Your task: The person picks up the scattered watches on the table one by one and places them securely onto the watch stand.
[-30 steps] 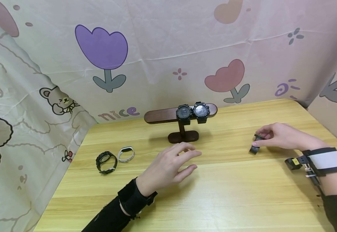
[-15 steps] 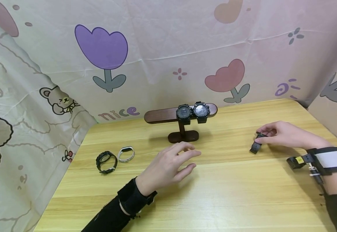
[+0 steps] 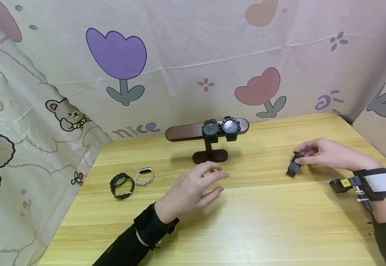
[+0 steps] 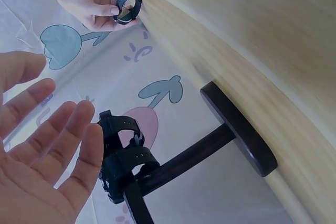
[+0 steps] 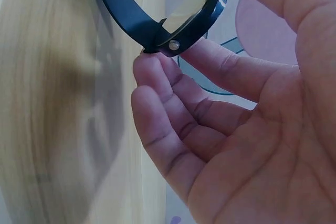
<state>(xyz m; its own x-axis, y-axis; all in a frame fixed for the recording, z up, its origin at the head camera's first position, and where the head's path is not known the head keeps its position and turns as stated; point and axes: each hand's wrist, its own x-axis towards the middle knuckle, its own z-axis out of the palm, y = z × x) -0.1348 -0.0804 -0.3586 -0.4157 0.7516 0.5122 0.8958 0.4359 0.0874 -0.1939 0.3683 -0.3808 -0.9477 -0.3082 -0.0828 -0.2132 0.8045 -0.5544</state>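
Observation:
My right hand (image 3: 326,153) pinches a black wristwatch (image 3: 293,166) between thumb and fingers on the right of the table. In the right wrist view, the looped strap and the watch case (image 5: 197,24) show at the fingertips. My left hand (image 3: 194,188) hovers over the middle of the table, fingers relaxed and holding nothing. Nearest to it stands a dark wooden watch stand (image 3: 184,132), with two black watches hung side by side on the right half of its bar, a left one (image 3: 211,128) and a right one (image 3: 230,126).
On the left of the table (image 3: 256,229), a black watch (image 3: 122,186) and a white wristband (image 3: 144,176) stand on edge close together. A printed cloth (image 3: 186,44) hangs behind the table and along its left side.
My right hand has shifted slightly to the right, and the watch in it has tilted. My left hand has hardly moved; the stand and the other watches stay put.

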